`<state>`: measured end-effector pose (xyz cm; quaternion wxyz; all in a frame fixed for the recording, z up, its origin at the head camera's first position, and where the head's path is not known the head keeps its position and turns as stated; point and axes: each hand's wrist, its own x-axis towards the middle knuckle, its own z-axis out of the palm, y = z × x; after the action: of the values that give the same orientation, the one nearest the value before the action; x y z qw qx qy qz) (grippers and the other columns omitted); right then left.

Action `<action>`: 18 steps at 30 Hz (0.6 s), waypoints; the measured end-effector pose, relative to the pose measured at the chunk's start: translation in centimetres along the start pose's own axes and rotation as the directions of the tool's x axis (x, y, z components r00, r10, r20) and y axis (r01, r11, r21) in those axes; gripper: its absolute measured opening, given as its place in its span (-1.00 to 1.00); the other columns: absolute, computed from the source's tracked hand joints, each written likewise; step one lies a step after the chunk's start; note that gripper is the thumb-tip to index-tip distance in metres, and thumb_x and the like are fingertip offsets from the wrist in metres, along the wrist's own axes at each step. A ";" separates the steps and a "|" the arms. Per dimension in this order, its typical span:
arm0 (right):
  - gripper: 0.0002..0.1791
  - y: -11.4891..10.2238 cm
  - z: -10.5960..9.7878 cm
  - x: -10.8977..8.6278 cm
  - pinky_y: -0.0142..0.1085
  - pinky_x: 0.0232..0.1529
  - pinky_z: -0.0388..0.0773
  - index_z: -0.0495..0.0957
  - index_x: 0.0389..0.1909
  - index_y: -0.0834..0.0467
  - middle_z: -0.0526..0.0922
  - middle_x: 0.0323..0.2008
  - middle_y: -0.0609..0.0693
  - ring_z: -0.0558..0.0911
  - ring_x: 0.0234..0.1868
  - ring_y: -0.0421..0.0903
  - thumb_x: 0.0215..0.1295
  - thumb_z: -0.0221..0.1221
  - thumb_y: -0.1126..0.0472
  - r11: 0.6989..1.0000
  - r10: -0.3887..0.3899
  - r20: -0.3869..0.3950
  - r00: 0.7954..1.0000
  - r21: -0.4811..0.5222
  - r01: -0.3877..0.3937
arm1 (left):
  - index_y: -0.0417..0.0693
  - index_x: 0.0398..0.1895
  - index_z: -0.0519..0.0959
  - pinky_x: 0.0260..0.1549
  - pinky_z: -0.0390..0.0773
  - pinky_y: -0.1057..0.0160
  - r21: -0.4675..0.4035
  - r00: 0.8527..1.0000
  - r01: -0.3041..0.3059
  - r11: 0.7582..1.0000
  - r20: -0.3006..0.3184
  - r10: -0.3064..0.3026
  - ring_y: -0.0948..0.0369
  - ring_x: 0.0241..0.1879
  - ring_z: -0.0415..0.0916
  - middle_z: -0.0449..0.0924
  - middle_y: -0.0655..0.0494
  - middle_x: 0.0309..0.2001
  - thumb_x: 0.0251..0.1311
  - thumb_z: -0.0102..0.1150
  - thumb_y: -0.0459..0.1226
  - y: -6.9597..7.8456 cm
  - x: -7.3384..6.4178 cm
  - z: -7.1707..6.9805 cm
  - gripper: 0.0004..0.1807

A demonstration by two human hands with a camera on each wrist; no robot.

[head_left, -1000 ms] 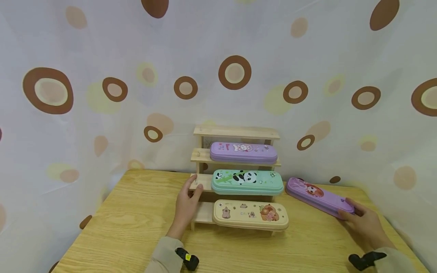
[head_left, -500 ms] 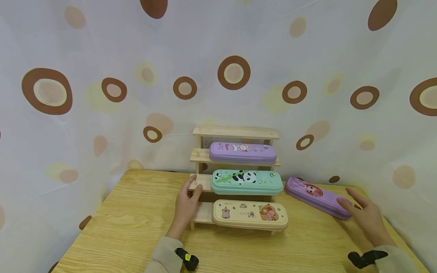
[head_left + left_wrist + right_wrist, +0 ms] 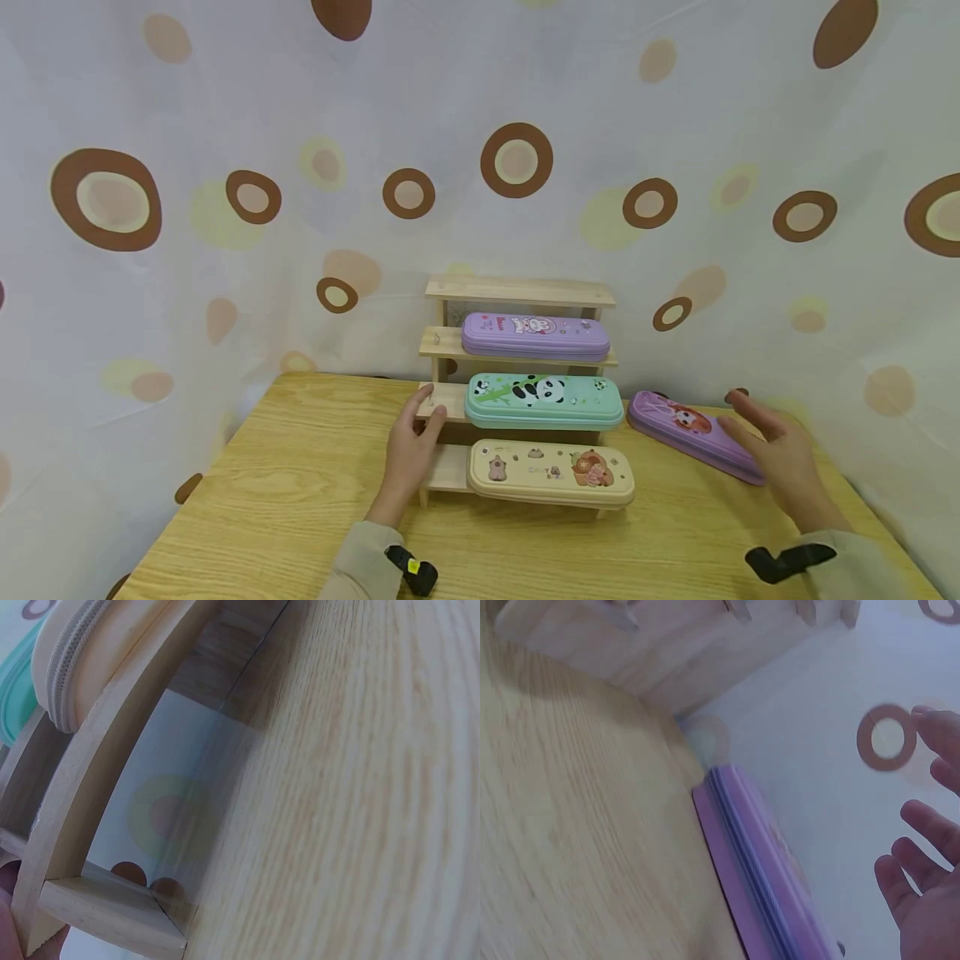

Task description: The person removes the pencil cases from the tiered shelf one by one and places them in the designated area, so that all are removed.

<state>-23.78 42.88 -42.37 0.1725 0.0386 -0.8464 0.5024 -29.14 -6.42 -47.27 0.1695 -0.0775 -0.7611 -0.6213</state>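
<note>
Right hand [image 3: 780,462]: your thumb and fingers are spread apart with nothing gripped, at the right part of the purple case [image 3: 678,427]; from these angles you can't be sure whether the thumb touches the lid.
Grip on the case: this looks like a moment for placing the hand, so you would do well to set your thumb along the near long side and your fingers along the far one, close to the middle, where it should balance best.
Zip [image 3: 754,874]: it runs along the case's side, so press evenly across it rather than prying at the seam.
Left hand [image 3: 408,450]: your thumb and fingers hold the left end of the second shelf up on the wooden rack [image 3: 521,291]; a light hold should serve, since a hard pull could shift the rack.
Purple case's place: flat on the counter [image 3: 300,467], printed lid up, just right of the rack.
Purple case's long axis: it slants, the left end pointing away from you toward the rack and wall, the right end toward you.
Shelved cases: the cream case [image 3: 551,475], green case [image 3: 543,404] and lilac case [image 3: 534,333] run left to right along their shelves; the purple one sits askew to them.
</note>
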 end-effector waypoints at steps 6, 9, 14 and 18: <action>-0.44 -1.9 1.8 0.6 -0.66 -0.04 0.40 0.37 0.42 0.10 0.48 0.23 -0.33 0.38 0.18 -0.49 0.41 0.19 0.24 0.996 -0.068 0.035 0.997 0.068 0.065 | 0.06 0.39 0.40 0.18 0.41 -0.05 -0.003 1.000 -0.008 1.000 0.003 0.008 0.04 0.34 0.28 0.31 0.03 0.40 0.42 0.10 -0.04 0.0 0.0 0.1 -0.48; -0.44 -2.9 2.4 0.8 -0.60 -0.09 0.48 0.37 0.41 0.10 0.47 0.18 -0.38 0.44 0.13 -0.50 0.42 0.19 0.22 0.995 -0.092 0.053 0.994 0.033 0.091 | 0.05 0.40 0.39 0.20 0.40 -0.06 -0.005 1.000 -0.011 1.000 0.007 0.011 0.03 0.36 0.26 0.30 0.01 0.41 0.42 0.10 -0.03 0.0 -0.1 0.1 -0.47; -0.43 -4.7 3.4 1.4 -0.58 -0.08 0.50 0.33 0.44 0.11 0.45 0.18 -0.35 0.46 0.11 -0.49 0.44 0.16 0.21 0.990 -0.137 0.087 0.987 -0.001 0.138 | 0.08 0.40 0.39 0.22 0.38 -0.06 -0.003 1.000 -0.011 1.000 0.004 0.011 0.04 0.37 0.24 0.30 0.03 0.41 0.42 0.09 -0.01 -0.2 0.0 0.0 -0.46; -0.42 -5.6 4.3 2.1 -0.59 -0.04 0.46 0.33 0.43 0.13 0.44 0.28 -0.19 0.43 0.18 -0.43 0.43 0.18 0.21 0.985 -0.172 0.096 0.980 0.007 0.172 | 0.08 0.40 0.40 0.22 0.37 -0.06 0.000 1.000 -0.014 1.000 0.005 0.014 0.04 0.38 0.23 0.29 0.02 0.42 0.42 0.09 -0.01 -0.3 0.0 0.0 -0.46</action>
<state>-25.53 36.60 -38.86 0.1744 0.1355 -0.8476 0.4824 -29.27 -6.45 -47.52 0.1716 -0.0844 -0.7609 -0.6201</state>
